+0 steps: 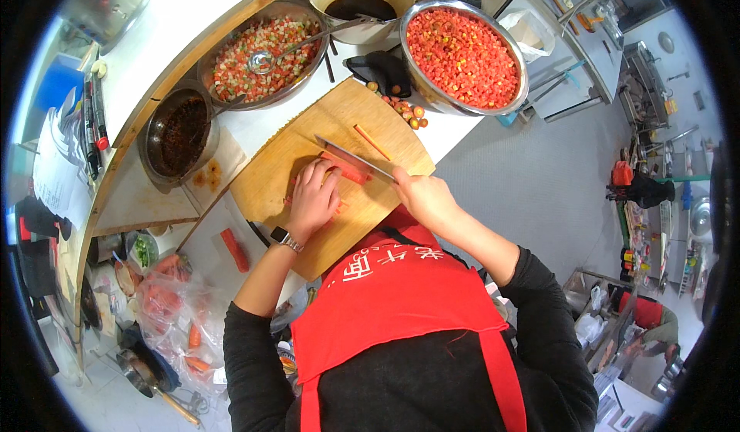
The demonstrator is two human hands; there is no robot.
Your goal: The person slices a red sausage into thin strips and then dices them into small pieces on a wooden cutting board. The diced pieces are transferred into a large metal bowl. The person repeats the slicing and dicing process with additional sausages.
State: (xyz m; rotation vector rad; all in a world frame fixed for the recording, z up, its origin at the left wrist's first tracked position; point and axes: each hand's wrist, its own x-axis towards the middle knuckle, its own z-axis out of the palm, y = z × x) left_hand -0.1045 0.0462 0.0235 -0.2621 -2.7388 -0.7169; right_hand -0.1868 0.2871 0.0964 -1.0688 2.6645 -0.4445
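On the wooden cutting board (pixel 399 114), my left hand (pixel 315 195) presses its bent fingertips on a peeled carrot piece (pixel 347 172). Thin carrot sticks lie partly hidden under and beside that hand. In my right hand (pixel 425 198) is the handle of a kitchen knife (pixel 352 155), mostly covered by the fingers. Its blade stands on edge along the far side of the carrot, close to my left fingertips. Beyond the blade lies a single carrot strip (pixel 372 142) with a yellowish edge. Round carrot ends (pixel 407 113) are heaped past the board's far right edge.
A steel bowl (pixel 523 88) of diced carrot stands far right. Behind the board are a pot (pixel 361 36) of dark liquid, a mixed diced-vegetable bowl (pixel 202 85) with a ladle (pixel 261 62), and a dark sauce bowl (pixel 214 137). Another carrot (pixel 234 250) lies left. A person (pixel 659 328) is lower right.
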